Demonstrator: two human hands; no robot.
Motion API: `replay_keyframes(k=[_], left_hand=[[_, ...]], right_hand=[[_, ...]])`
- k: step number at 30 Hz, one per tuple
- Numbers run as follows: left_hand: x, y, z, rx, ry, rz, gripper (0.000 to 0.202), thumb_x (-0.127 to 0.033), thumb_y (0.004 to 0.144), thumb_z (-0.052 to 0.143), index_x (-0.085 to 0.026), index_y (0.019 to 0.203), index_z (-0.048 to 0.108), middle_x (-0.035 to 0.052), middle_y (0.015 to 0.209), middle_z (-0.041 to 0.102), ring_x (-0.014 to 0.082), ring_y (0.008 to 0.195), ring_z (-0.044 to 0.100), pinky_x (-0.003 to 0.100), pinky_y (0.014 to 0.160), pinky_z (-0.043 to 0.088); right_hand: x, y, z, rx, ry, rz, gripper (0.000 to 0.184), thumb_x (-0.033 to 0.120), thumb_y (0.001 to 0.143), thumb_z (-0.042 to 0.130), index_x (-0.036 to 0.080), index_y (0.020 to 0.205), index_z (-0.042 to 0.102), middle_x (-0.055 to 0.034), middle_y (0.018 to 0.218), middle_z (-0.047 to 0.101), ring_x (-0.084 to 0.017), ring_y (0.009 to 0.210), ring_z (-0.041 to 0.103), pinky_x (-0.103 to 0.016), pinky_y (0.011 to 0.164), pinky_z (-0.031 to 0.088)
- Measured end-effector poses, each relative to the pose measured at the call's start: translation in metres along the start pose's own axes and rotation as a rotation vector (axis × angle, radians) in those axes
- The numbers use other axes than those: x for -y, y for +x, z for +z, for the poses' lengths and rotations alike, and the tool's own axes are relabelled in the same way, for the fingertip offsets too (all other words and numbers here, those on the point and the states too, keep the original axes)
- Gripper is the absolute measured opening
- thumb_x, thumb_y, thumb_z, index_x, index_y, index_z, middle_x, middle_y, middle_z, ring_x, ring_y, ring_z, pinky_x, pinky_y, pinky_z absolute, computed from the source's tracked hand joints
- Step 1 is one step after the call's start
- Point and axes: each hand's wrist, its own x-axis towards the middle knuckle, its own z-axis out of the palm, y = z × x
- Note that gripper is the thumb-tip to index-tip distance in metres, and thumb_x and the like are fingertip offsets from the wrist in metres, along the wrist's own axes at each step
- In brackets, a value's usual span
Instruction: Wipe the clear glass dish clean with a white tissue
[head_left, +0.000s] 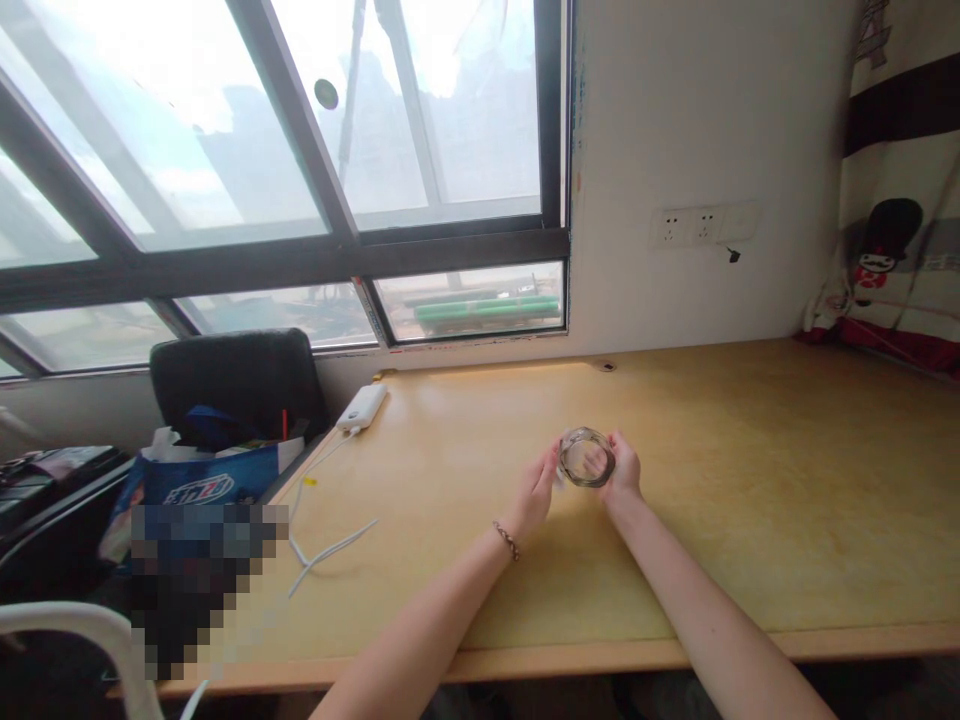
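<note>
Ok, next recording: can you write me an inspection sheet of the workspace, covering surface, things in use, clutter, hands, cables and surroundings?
Surface: yellowish table, against the wall.
Things in use: clear glass dish, between the hands.
Clutter: white power bank near the far left corner.
Hands: right hand holds the dish's right side; left hand is at its left side, grip unclear.
Cables: white cable on the table's left part, partly masked by pixelation.
Surroundings: window ahead, sockets on the wall, curtain right, chair and blue bag left.
</note>
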Motion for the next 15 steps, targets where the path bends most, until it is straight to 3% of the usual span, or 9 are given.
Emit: replay_keyframes(k=[3, 7, 11, 15], left_hand=[[0.005, 0.003, 0.006, -0.053, -0.341, -0.205, 0.044, -0.047, 0.08, 0.04, -0.014, 0.101, 0.059, 0.0075, 0.1, 0.061, 0.0188, 0.09, 0.055, 0.029, 0.078, 0.043], [0.013, 0.006, 0.008, -0.112, -0.624, -0.417, 0.038, -0.045, 0.075, 0.05, -0.01, 0.08, 0.062, 0.006, 0.077, 0.063, 0.0136, 0.067, 0.055, 0.025, 0.064, 0.043], [0.02, 0.005, 0.01, -0.048, -0.745, -0.559, 0.028, -0.038, 0.075, 0.052, -0.012, 0.081, 0.059, 0.005, 0.077, 0.062, 0.0138, 0.067, 0.056, 0.028, 0.068, 0.044], [0.027, 0.004, 0.011, 0.032, -0.801, -0.641, 0.027, -0.037, 0.078, 0.048, -0.013, 0.082, 0.059, 0.005, 0.077, 0.062, 0.0139, 0.067, 0.056, 0.028, 0.07, 0.045]], right_hand=[[0.005, -0.002, 0.004, -0.087, -0.032, -0.17, 0.034, 0.037, 0.077, 0.047, 0.019, 0.053, 0.032, 0.0076, 0.043, 0.031, -0.006, 0.035, 0.031, -0.019, 0.036, 0.024], [0.009, -0.006, 0.007, -0.005, -0.088, -0.236, 0.033, 0.039, 0.078, 0.047, 0.019, 0.054, 0.034, 0.0072, 0.044, 0.032, -0.006, 0.035, 0.029, -0.021, 0.035, 0.02], [0.006, -0.002, 0.003, -0.123, -0.069, -0.272, 0.033, 0.034, 0.077, 0.048, 0.019, 0.052, 0.033, 0.0075, 0.044, 0.03, -0.006, 0.035, 0.03, -0.021, 0.035, 0.021], [0.001, 0.007, -0.003, -0.135, -0.029, -0.163, 0.033, 0.036, 0.076, 0.046, 0.02, 0.053, 0.029, 0.0082, 0.044, 0.027, -0.006, 0.034, 0.028, -0.021, 0.034, 0.021]])
